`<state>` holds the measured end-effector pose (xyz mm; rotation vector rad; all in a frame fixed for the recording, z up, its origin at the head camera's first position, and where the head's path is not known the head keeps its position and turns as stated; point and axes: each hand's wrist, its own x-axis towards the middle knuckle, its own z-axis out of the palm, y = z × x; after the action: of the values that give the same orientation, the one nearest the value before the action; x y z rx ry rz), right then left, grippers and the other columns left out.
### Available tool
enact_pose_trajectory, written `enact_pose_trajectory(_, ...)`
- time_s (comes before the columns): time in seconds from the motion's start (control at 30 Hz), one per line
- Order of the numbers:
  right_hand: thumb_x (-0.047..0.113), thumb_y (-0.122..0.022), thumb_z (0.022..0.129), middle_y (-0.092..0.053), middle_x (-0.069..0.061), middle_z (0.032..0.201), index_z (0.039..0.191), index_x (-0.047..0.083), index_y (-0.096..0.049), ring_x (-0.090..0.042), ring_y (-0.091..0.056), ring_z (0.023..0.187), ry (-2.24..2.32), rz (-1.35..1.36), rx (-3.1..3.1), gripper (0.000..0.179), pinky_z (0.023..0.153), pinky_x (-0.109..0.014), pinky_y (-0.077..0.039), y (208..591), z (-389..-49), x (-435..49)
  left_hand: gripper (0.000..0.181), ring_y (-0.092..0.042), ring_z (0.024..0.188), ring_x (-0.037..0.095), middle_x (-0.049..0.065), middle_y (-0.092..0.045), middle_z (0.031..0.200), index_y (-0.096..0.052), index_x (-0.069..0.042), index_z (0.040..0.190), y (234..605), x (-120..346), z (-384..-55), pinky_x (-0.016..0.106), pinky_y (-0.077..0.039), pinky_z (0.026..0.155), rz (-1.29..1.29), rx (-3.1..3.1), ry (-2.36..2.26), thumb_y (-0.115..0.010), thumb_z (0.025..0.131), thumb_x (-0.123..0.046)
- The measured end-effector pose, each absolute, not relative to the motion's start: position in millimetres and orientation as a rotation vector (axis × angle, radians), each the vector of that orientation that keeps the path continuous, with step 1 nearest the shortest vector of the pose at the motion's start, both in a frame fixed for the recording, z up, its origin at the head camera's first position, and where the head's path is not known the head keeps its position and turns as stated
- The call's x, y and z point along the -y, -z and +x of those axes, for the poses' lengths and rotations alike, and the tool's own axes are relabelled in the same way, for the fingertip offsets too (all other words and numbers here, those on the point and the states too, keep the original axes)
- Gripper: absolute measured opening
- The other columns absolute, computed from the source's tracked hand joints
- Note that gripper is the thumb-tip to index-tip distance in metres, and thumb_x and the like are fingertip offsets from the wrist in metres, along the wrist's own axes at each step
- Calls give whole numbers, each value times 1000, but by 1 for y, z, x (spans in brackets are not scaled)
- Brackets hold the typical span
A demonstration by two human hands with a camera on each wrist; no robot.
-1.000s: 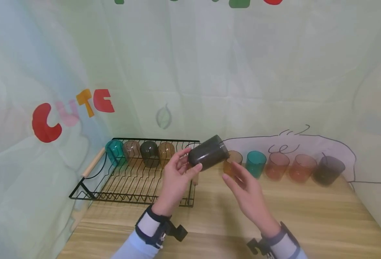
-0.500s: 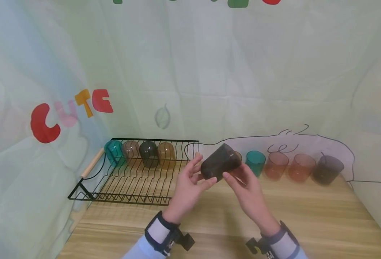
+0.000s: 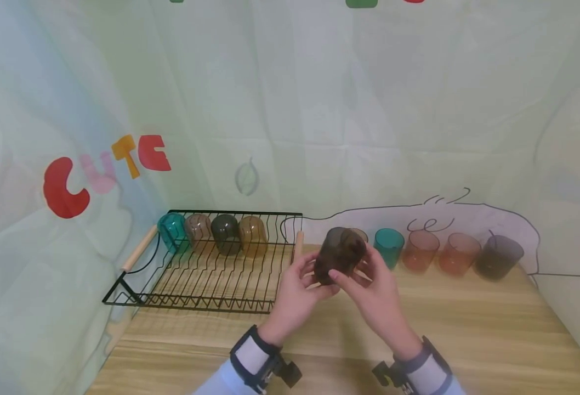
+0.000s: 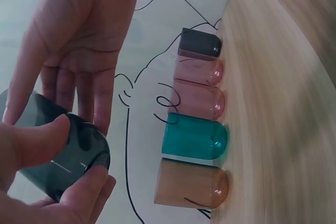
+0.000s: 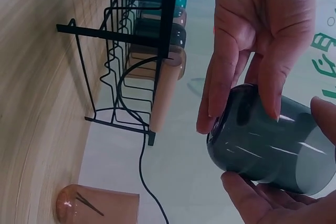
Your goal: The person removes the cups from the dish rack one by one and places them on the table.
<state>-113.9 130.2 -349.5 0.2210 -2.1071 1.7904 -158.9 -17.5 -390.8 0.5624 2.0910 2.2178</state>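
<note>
Both hands grip a dark grey tinted cup [image 3: 338, 260], held tilted in the air over the table between the rack and the row of cups. My left hand [image 3: 297, 293] holds it from the lower left, near the base. From the right, my right hand [image 3: 376, 302] has its thumb across the cup's near side and its fingers round behind. The cup's rounded base [image 5: 220, 145] faces the table in the right wrist view. In the left wrist view, fingers of both hands lie round the grey cup [image 4: 52, 174].
A black wire rack [image 3: 201, 300] with wooden handles stands left, several upside-down cups along its back, including a teal cup [image 3: 172, 230]. Along the wall at right stand an amber cup [image 4: 184, 184], a teal cup [image 3: 388, 247], two pink cups [image 3: 420, 252] and a dark cup [image 3: 499, 258].
My left hand has carried the grey cup rightward and slightly down to my right hand, which now grips it too. The cup has turned from nearly sideways to more upright.
</note>
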Motion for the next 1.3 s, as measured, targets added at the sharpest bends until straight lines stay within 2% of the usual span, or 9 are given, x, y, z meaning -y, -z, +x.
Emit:
enact_pose_trajectory(0.23, 13, -79, 72, -49, -16, 128, 134, 1, -39, -32, -52, 111, -1617, 238, 2154, 74, 86, -39, -46, 354, -112, -127, 67, -60, 97, 20, 11, -52, 123, -44, -12, 133, 398, 12, -157, 33, -51, 75, 511, -2107, -2186, -75, 74, -3)
enact_pose_trajectory(0.53, 8, -80, 70, -50, -14, 128, 133, 2, -42, -31, -52, 111, -1545, 231, 2165, 74, 86, -41, -46, 353, -109, -124, 62, -60, 97, 22, 18, -54, 120, -42, -1, 130, 378, 12, -141, 31, -51, 76, 549, -2160, -2147, -71, 76, 0)
enact_pose_trajectory(0.77, 7, -80, 68, -51, -15, 127, 132, 1, -42, -32, -53, 110, -1496, 241, 2144, 74, 85, -42, -47, 352, -109, -125, 65, -57, 102, 22, 17, -52, 124, -40, -3, 132, 374, 13, -142, 30, -50, 78, 556, -2173, -2118, -73, 76, -3)
enact_pose_trajectory(0.87, 8, -81, 68, -52, -13, 126, 132, 2, -43, -30, -53, 110, -1485, 244, 2130, 75, 84, -41, -47, 356, -112, -129, 72, -55, 106, 22, 15, -51, 127, -38, -8, 135, 382, 14, -149, 31, -49, 81, 545, -2191, -2094, -76, 74, -7)
enact_pose_trajectory(0.97, 15, -82, 67, -51, -7, 126, 134, 10, -43, -24, -53, 110, -1479, 234, 2124, 78, 85, -39, -47, 367, -120, -139, 76, -53, 110, 22, 13, -49, 130, -38, -11, 137, 388, 18, -156, 32, -47, 84, 585, -2275, -2058, -78, 73, -12)
enact_pose_trajectory(1.13, 31, -83, 65, -51, 3, 127, 136, 22, -43, -17, -53, 109, -1383, 185, 2118, 82, 82, -34, -48, 383, -134, -166, 68, -50, 114, 20, 2, -48, 131, -44, -16, 134, 384, 36, -164, 30, -44, 89, 598, -2524, -1957, -78, 75, -21)
enact_pose_trajectory(1.3, 32, -85, 63, -51, 2, 125, 134, 22, -45, -18, -54, 107, -1311, 110, 2111, 83, 81, -32, -48, 385, -134, -197, 61, -49, 114, 18, -3, -50, 127, -47, -17, 131, 378, 60, -171, 32, -44, 90, 513, -2688, -1927, -76, 77, -23)
